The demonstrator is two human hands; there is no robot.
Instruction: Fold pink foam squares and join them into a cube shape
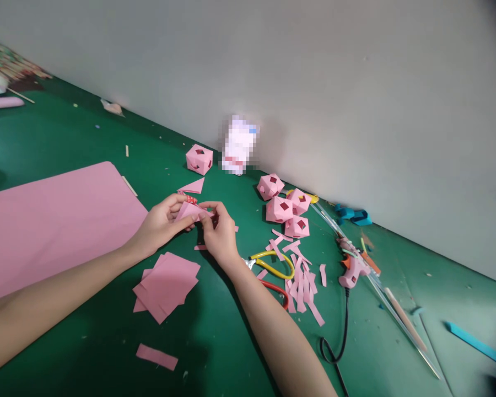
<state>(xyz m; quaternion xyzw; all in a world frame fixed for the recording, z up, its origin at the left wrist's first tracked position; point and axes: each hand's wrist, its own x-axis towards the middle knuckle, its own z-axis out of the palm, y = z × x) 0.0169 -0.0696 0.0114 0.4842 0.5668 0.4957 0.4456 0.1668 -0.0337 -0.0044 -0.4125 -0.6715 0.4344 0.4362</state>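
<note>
Both my hands meet over the green table, pinching one small folded piece of pink paper [187,211]. My left hand [168,214] grips its left side, the thumb lying along the front. At its right edge, the thumb and fingers of my right hand [220,229] are closed on it. Just behind them lies a folded pink paper triangle [194,186]. In front sits a loose stack of pink paper squares [167,284]. Scissors [279,267] with one yellow and one red handle lie partly hidden behind my right forearm.
Several folded pink paper balls [279,209] stand right of centre, and another paper ball [199,159] farther back. Pink strips [301,281] are scattered nearby. A pink glue gun [352,270] with a black cord lies right. A large pink sheet [66,226] covers the left. A blurred phone-like object [240,144] leans against the wall.
</note>
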